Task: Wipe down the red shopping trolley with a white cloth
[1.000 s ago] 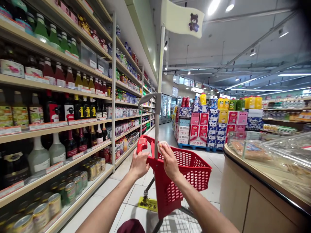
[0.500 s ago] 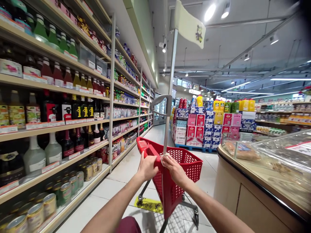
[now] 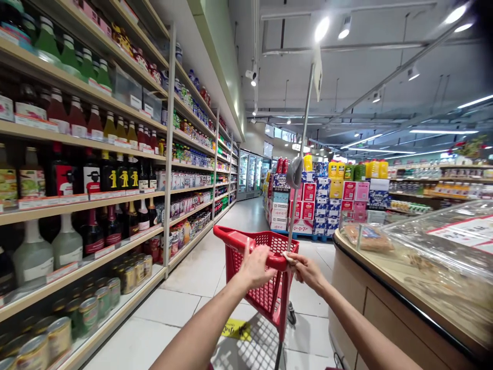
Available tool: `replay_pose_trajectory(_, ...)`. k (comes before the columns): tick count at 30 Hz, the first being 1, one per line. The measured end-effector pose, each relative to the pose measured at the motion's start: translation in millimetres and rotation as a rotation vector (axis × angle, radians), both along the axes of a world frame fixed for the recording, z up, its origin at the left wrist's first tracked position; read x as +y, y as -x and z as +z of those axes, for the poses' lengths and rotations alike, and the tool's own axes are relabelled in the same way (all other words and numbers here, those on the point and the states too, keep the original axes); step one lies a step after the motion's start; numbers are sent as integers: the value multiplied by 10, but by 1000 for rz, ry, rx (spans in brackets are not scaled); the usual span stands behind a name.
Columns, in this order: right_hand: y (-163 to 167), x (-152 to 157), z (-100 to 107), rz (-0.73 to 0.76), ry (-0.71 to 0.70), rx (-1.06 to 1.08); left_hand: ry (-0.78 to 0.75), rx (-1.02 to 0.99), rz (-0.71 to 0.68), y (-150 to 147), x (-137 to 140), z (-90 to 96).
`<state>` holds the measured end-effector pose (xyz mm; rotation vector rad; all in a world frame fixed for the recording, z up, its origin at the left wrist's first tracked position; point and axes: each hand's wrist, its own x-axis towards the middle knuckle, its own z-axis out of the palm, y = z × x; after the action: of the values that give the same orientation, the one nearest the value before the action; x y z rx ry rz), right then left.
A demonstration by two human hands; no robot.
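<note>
So the whole left side is one long shelf [image 3: 168,154] crammed with drinks: green bottles [image 3: 48,40] up high, chunky clear bottles [image 3: 34,257] with white labels lower down, and a bunch of cans [image 3: 89,314] on the bottom row. Way down the aisle there are glass-door fridges [image 3: 244,167]. Middle of the store has a big pile of boxes [image 3: 308,210] on a blue pallet [image 3: 321,238], with yellow jugs [image 3: 333,168] on top. On the right, a curvy wooden display case [image 3: 348,288] with packaged food [image 3: 367,237] under clear covers. Yellow sticker [image 3: 236,329] on the white tile floor [image 3: 181,290], bright ceiling lights [image 3: 322,30] overhead.
</note>
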<state>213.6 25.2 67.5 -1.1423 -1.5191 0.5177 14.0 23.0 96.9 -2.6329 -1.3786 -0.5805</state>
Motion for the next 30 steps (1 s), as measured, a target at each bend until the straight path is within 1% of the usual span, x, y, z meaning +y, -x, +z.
replay_pose_trajectory(2,-58,-65,71,3,8,-32,29,-20,111,38,97,50)
replay_pose_trajectory(3,-63,-90,103,7,-15,-74,41,-13,150,44,136,62)
replay_pose_trajectory(5,-56,-121,144,2,-111,-210,40,19,153,15,172,60)
replay_pose_trajectory(6,-60,-129,152,-25,-169,-301,32,33,131,-11,170,49)
replay_pose_trajectory(8,-105,-131,147,-136,-251,-452,13,59,69,-51,146,22)
replay_pose_trajectory(10,-188,-123,134,-262,-270,-516,-3,71,36,-37,126,-3)
replay_pose_trajectory(11,-222,-116,129,-309,-270,-520,-3,64,55,-8,126,-14)
replay_pose_trajectory(13,-227,-100,129,-351,-278,-510,5,43,138,62,145,-36)
replay_pose_trajectory(15,-118,-84,127,-357,-297,-516,7,32,200,102,171,-59)
replay_pose_trajectory(16,-35,-76,121,-342,-317,-528,3,35,203,101,177,-70)
replay_pose_trajectory(18,117,-60,89,-279,-397,-581,-2,41,192,67,168,-90)
replay_pose_trajectory(20,163,-47,35,-251,-498,-633,6,47,182,19,134,-104)
replay_pose_trajectory(22,94,-36,-26,-320,-546,-645,15,58,168,-17,91,-115)
replay_pose_trajectory(24,10,-18,-76,-437,-522,-620,14,58,163,-38,54,-127)
replay_pose_trajectory(26,11,8,-109,-490,-514,-613,8,47,169,-43,28,-138)
replay_pose_trajectory(27,44,21,-120,-476,-532,-626,5,42,174,-40,18,-141)
replay_pose_trajectory(30,128,47,-133,-346,-619,-705,-3,45,190,0,-3,-134)
